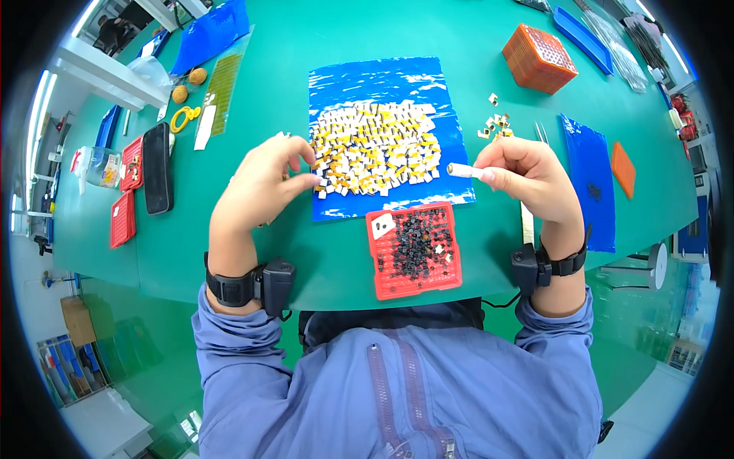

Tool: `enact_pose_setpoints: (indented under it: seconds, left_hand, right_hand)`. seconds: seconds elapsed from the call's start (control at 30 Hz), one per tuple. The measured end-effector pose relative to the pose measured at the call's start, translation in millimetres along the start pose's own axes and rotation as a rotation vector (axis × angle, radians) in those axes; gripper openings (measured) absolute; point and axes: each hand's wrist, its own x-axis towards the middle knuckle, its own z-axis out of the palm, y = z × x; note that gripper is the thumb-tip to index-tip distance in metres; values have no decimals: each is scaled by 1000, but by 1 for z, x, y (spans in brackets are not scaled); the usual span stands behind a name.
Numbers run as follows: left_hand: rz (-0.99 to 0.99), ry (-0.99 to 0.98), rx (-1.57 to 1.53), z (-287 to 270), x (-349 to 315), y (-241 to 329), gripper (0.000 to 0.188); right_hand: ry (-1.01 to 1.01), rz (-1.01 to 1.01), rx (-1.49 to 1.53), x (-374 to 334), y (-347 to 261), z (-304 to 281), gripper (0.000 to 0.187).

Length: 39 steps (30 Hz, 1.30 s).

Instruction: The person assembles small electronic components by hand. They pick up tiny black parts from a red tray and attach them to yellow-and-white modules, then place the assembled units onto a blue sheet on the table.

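My left hand (264, 183) hovers at the left edge of a blue plastic sheet (397, 80), its fingertips pinched on a small white piece beside a heap of small white and yellow parts (378, 145). My right hand (527, 172) is at the sheet's right edge and grips a short white rod-like tool (462, 170) that points left toward the heap. In front of me, near the table edge, lies a red square tray (417, 284) filled with several small black parts and a few white ones. Both wrists wear black bands.
The green table (306, 252) carries a black phone (157, 168), red trays (122, 218) at left, an orange basket (539, 57) at the far right, a second blue sheet (592, 187) with an orange tile (623, 168), tweezers (541, 131) and scattered parts (495, 126).
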Motion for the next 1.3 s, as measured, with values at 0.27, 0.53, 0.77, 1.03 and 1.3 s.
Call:
enact_pose_setpoints:
  seconds: [0.27,0.53,0.77,1.03,1.3]
  left_hand:
    - [-266,200,70,-33,-29,-56,21]
    - [-338,77,-78,-27,-24,-57,15]
    - [-232,229,-58,-25,-23,-69,13]
    - [-412,220,-219,-31,-21,-38,17]
    - [-331,213,-241,-29,-26,-39,27]
  right_hand:
    - [-6,2,-10,-1,-1,2,13]
    - [-4,13,-10,-2,-3,3,11]
    - [-11,-14,-14,-2,-3,3,11]
    - [-105,7,-35,-6,-9,10,9]
    - [-132,-1,-155,-7,-16,11,15]
